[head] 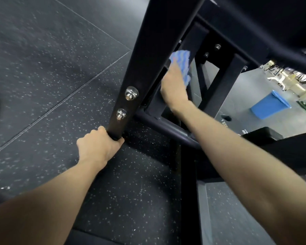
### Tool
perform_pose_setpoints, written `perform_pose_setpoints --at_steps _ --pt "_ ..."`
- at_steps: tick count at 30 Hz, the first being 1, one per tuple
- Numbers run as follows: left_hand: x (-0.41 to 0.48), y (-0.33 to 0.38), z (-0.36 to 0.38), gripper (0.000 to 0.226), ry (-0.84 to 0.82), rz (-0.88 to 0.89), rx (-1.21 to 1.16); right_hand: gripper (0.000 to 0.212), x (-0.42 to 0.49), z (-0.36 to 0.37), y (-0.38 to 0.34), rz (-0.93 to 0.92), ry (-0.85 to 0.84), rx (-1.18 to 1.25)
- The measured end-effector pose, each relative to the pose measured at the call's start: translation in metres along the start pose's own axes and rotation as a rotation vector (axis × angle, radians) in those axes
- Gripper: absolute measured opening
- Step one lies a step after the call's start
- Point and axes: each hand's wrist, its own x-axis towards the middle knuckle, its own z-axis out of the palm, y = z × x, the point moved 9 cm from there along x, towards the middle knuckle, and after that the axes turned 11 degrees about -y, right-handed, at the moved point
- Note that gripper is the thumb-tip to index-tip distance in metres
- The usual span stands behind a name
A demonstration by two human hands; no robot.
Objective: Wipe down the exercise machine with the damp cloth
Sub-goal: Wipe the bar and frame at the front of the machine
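The exercise machine's black steel frame [148, 50] fills the upper middle, with two silver bolts on its slanted beam. My left hand [97, 146] grips the lower end of that beam, fingers curled round it. My right hand [173, 85] reaches inside the frame and holds a blue-and-white striped cloth [183, 63] against an inner black member. The fingers of my right hand are hidden behind the cloth and the beam.
Dark speckled rubber floor tiles [51, 76] spread to the left and below. A round crossbar [162, 126] runs low under the frame. A blue bin [268, 105] stands on the floor at the right, with other gym equipment [290, 76] behind it.
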Motion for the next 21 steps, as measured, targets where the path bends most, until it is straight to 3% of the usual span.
perform_pose_setpoints --at_steps 3,5,9,12,14,16,17,19,21 --pt "0.001 -0.001 0.001 0.062 -0.005 -0.007 0.004 0.056 -0.037 0.04 -0.02 -0.121 -0.008 -0.135" --pt "0.002 0.0 0.002 0.062 -0.008 0.001 0.001 0.065 -0.055 0.041 -0.012 -0.105 -0.017 -0.172" --pt "-0.002 0.0 0.001 0.064 0.0 -0.012 0.017 0.06 -0.112 0.051 -0.02 -0.077 -0.151 -0.203" --pt "-0.005 0.001 -0.001 0.065 0.016 -0.014 0.029 0.063 -0.151 0.049 -0.001 0.038 -0.109 -0.161" --pt "-0.002 0.001 0.002 0.065 -0.003 -0.004 0.011 0.052 -0.156 0.05 0.017 0.074 -0.224 -0.221" --pt "-0.002 -0.001 0.003 0.066 -0.043 0.005 -0.024 0.032 -0.155 0.048 0.041 0.237 -0.384 -0.137" --pt "-0.003 -0.001 0.002 0.066 -0.065 0.012 -0.037 0.029 -0.154 0.043 0.048 0.323 -0.408 -0.141" --pt "-0.01 -0.003 0.002 0.063 -0.118 0.019 -0.017 0.043 -0.156 0.035 0.045 0.441 -0.457 -0.195" --pt "-0.021 -0.005 0.007 0.057 -0.173 0.03 0.05 0.032 -0.157 0.028 0.029 0.483 -0.513 -0.179"
